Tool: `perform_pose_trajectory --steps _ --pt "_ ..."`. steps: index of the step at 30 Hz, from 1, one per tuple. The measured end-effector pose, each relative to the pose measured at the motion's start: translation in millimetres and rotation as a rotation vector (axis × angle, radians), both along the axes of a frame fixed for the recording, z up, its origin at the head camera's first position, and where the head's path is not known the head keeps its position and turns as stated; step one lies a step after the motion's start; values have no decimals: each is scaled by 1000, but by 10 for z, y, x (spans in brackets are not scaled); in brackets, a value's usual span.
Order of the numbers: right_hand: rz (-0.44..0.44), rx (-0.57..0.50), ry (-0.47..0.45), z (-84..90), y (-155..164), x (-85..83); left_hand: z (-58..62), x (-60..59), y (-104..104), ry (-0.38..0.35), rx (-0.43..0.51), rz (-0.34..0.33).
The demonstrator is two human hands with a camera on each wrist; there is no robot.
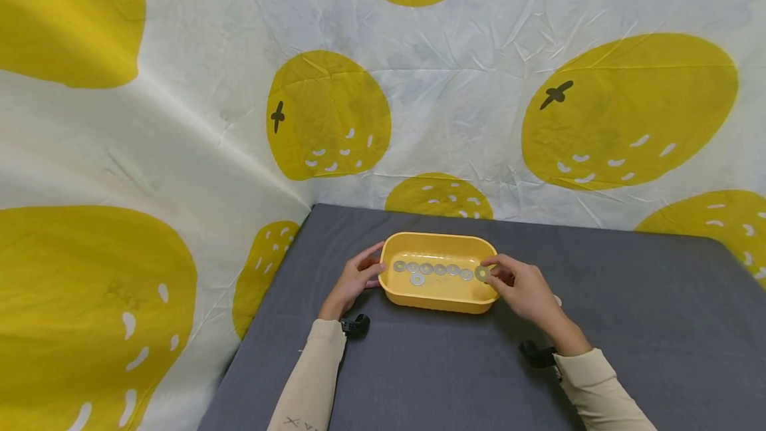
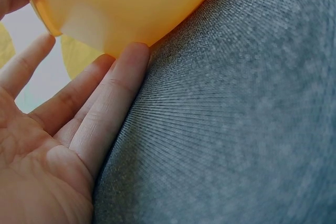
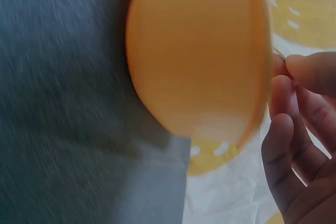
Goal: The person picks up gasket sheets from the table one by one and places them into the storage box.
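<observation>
Head view shows my left hand [image 1: 354, 280] with straight fingers steadying the tray [image 1: 439, 300] at its left wall. My right hand [image 1: 522, 288] pinches a washer [image 1: 481, 274] just over the tray's right end. Between my hands, seven washers [image 1: 433, 270] already lie inside; I judge this one goes last.

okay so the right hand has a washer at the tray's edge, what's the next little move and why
Probably lower the washer to the tray floor and let go, at the right end of the row of washers. The right hand pinches it just inside the right rim, beside the last in the row, and the left hand steadies the left wall.
</observation>
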State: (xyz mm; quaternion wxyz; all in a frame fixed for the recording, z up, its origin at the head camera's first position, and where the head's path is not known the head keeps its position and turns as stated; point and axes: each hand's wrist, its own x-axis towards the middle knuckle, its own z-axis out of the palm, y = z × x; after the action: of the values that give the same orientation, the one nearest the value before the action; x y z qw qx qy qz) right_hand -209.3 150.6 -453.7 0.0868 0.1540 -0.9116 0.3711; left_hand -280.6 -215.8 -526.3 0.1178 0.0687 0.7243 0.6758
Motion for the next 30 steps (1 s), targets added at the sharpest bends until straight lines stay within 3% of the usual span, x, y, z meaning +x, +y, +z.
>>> perform_pose_trajectory --steps 9,17,30 --pt "25 -2 0 -60 -199 -8 7 9 4 4 4 -1" --pt "72 -13 10 -174 -371 -130 9 3 0 -7 -4 3" --pt "-1 241 -105 -144 -530 -340 31 7 4 -10 -1 0"
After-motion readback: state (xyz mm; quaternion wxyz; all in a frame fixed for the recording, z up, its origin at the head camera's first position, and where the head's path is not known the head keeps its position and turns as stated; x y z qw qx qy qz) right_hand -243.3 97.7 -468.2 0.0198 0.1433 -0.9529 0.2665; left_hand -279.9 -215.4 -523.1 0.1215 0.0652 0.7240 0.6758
